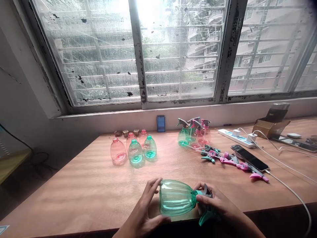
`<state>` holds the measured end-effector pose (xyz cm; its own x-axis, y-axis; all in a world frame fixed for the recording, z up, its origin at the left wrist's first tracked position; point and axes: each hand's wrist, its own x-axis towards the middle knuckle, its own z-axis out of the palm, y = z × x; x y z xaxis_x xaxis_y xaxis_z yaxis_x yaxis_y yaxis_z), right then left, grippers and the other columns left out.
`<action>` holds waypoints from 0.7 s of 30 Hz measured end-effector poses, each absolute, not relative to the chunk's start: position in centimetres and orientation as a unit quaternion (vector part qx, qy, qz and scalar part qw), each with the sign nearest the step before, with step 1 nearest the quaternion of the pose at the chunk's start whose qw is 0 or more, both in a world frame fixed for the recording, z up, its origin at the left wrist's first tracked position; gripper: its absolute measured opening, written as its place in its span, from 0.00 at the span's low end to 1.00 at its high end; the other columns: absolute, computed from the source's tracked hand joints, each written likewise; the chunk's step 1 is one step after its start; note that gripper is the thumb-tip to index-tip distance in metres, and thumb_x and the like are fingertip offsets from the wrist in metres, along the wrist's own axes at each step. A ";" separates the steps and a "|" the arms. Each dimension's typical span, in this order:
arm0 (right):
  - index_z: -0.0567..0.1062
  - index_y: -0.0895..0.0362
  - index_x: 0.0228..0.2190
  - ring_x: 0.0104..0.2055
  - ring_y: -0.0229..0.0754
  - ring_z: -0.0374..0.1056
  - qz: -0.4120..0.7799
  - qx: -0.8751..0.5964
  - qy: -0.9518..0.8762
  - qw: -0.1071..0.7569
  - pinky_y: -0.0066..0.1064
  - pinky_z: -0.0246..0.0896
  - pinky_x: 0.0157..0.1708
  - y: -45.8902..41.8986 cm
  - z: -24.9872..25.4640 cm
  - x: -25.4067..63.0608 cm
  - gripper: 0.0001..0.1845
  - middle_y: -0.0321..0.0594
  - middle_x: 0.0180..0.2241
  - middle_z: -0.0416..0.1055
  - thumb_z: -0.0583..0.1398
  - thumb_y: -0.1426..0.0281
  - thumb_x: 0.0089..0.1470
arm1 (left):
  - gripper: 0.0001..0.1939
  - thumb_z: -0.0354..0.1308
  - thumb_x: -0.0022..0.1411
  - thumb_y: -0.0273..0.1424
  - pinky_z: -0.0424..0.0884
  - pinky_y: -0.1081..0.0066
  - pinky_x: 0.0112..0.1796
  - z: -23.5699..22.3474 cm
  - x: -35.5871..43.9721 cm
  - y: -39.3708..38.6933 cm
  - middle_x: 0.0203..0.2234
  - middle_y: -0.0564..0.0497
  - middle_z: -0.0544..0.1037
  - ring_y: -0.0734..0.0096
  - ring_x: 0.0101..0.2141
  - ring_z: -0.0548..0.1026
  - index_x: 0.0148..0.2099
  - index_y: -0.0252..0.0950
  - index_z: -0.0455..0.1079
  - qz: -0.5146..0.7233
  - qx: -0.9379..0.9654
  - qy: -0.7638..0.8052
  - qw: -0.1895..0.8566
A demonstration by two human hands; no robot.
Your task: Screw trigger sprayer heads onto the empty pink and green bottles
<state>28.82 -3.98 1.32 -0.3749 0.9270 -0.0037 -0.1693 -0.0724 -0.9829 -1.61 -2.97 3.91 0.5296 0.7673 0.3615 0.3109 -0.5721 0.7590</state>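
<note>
A clear green spray bottle (176, 198) lies sideways in front of me, over the table's front edge, its base to the left. My left hand (145, 210) cups that base, thumb below and fingers above. At the neck, my right hand (216, 202) is closed round the grey and green spray head (206, 216), whose green trigger points down. The head sits at the bottle's mouth; my fingers partly hide the join, so how tightly it is screwed on cannot be seen.
Open-topped red bottles (118, 152) and green bottles (135, 152) stand back left. Bottles with spray heads (183, 137) stand back right, near loose pink and green spray heads (226, 158). Farther right are a phone (250, 158), a power strip (236, 138), cables and a cardboard box (269, 127).
</note>
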 end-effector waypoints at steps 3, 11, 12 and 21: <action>0.71 0.57 0.36 0.23 0.39 0.72 0.636 -0.357 -0.531 0.431 0.29 0.65 0.25 -3.9 1.6 28.7 0.23 0.35 0.22 0.78 0.70 0.53 0.52 | 0.39 0.63 0.65 0.29 0.65 0.56 0.62 3.8 -1.5 -2.8 0.71 0.47 0.54 0.48 0.66 0.59 0.71 0.55 0.50 0.362 0.825 0.308 0.307; 0.71 0.57 0.38 0.24 0.41 0.72 0.637 -0.361 -0.528 0.431 0.30 0.62 0.26 -4.0 1.0 28.9 0.25 0.34 0.22 0.77 0.72 0.54 0.49 | 0.55 0.72 0.57 0.40 0.56 0.49 0.66 3.5 -1.7 -3.3 0.71 0.43 0.55 0.42 0.67 0.59 0.74 0.52 0.40 0.356 0.771 0.326 0.416; 0.72 0.56 0.39 0.25 0.41 0.72 0.634 -0.367 -0.526 0.432 0.30 0.62 0.27 -4.0 1.0 28.9 0.26 0.34 0.23 0.76 0.73 0.55 0.47 | 0.53 0.72 0.57 0.42 0.56 0.48 0.65 3.5 -1.7 -3.3 0.71 0.43 0.54 0.41 0.67 0.58 0.74 0.51 0.41 0.352 0.765 0.321 0.433; 0.74 0.55 0.44 0.26 0.41 0.70 0.606 -0.384 -0.544 0.435 0.30 0.62 0.26 -3.6 0.6 29.1 0.28 0.33 0.23 0.74 0.72 0.53 0.48 | 0.46 0.71 0.58 0.36 0.68 0.48 0.58 3.2 -1.7 -2.6 0.60 0.41 0.66 0.46 0.57 0.72 0.70 0.50 0.47 0.328 0.730 0.267 0.537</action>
<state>29.15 -3.65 0.59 -0.3272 0.9449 0.0079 -0.1097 -0.0296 -0.9935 -1.72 -2.55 3.21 0.6415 0.7427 0.1923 0.0374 -0.2806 0.9591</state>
